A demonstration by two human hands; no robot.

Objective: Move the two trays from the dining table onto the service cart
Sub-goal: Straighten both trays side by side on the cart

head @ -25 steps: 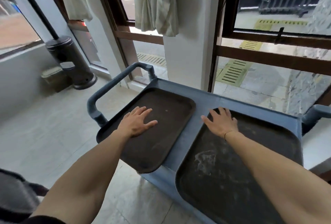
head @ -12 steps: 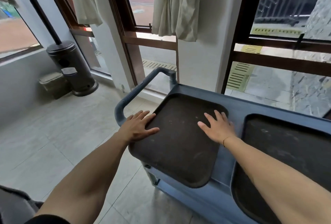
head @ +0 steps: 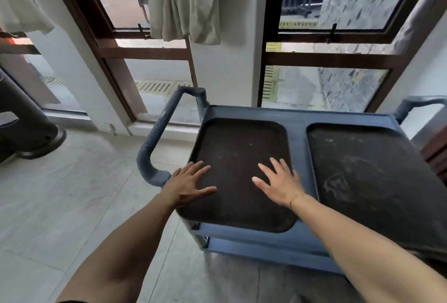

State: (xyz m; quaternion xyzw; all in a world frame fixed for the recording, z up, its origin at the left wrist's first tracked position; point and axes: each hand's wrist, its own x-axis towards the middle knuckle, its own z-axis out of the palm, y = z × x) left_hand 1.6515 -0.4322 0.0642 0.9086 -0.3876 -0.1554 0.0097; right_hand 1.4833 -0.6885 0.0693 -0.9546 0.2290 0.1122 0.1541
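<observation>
Two dark brown trays lie side by side on the top of the blue service cart (head: 298, 115). The left tray (head: 239, 147) overhangs the cart's near edge a little. The right tray (head: 367, 169) is scuffed with pale marks. My left hand (head: 186, 185) rests flat on the left tray's near left corner, fingers spread. My right hand (head: 280, 181) lies flat on the same tray toward its right side, fingers spread. Neither hand grips anything.
The cart has a ribbed handle (head: 157, 135) on its left end and another handle (head: 420, 104) at the far right. It stands against a white pillar and wood-framed windows (head: 150, 53) with hanging cloth (head: 183, 2). A dark heater base (head: 29, 133) stands at the left on the tiled floor.
My right hand moved from the right tray onto the left tray. The left tray slid further onto the cart and sits straighter. The view swung so the cart faces me squarely.
</observation>
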